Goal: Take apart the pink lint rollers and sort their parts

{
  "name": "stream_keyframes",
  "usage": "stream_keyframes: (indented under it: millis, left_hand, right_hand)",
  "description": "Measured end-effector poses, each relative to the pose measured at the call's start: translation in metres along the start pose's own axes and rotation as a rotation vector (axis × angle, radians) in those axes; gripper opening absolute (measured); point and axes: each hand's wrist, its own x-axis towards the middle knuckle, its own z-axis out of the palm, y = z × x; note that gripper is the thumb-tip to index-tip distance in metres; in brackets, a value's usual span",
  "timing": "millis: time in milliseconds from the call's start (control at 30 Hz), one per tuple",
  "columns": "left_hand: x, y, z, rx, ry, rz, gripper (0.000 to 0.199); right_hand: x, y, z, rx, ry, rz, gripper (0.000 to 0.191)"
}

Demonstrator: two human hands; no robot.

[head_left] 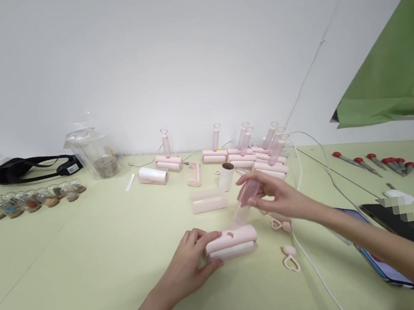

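My left hand [194, 260] grips the left end of a pink lint roller head [230, 244], which lies on the table with a white roll inside and a hole in its top. Above its right side, my right hand [276, 194] is closed around a translucent pink handle tube [242, 216], tilted and blurred by motion. The tube's lower end is near the hole; whether they touch, I cannot tell. To the right lie two heart-shaped end pieces [291, 262]. Behind the roller head are a clear pink cover [210, 204] and an upright white paper roll [226, 177].
Several assembled lint rollers [168, 160] stand along the wall. A pink part [194, 174] and another white roll [153, 175] lie nearby. Right are a phone [388, 265], a white cable [314, 263] and red-tipped tools [393, 164]. Left are small glass domes [31, 203] and a plastic cup [104, 164].
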Motion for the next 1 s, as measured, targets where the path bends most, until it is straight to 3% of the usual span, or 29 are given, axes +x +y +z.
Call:
stream_keyframes:
  millis: [133,300,433,633,800,1000]
  left_hand:
    - [-0.003,0.003,0.001,-0.012,-0.003,-0.026,0.041]
    - [-0.003,0.001,0.001,-0.045,-0.021,-0.032,0.041]
    - [-0.002,-0.001,0.002,-0.073,-0.021,-0.044,0.040]
    - [-0.002,-0.001,0.008,-0.041,0.055,-0.134,0.051]
    - [-0.002,0.007,0.012,0.094,0.102,-0.131,0.037]
    - [-0.002,0.022,0.025,0.429,0.173,-0.138,0.028]
  right_hand:
    - [-0.005,-0.023,0.026,-0.027,-0.040,-0.039,0.031]
    - [-0.010,-0.027,0.028,-0.118,-0.058,-0.094,0.037]
    - [-0.012,-0.033,0.033,-0.153,-0.046,-0.131,0.021]
    - [-0.008,-0.042,0.039,-0.135,-0.011,0.008,0.008]
    - [-0.009,-0.046,0.041,-0.276,0.042,0.061,0.011]
    - [-0.002,-0.054,0.057,-0.421,0.022,0.070,0.010]
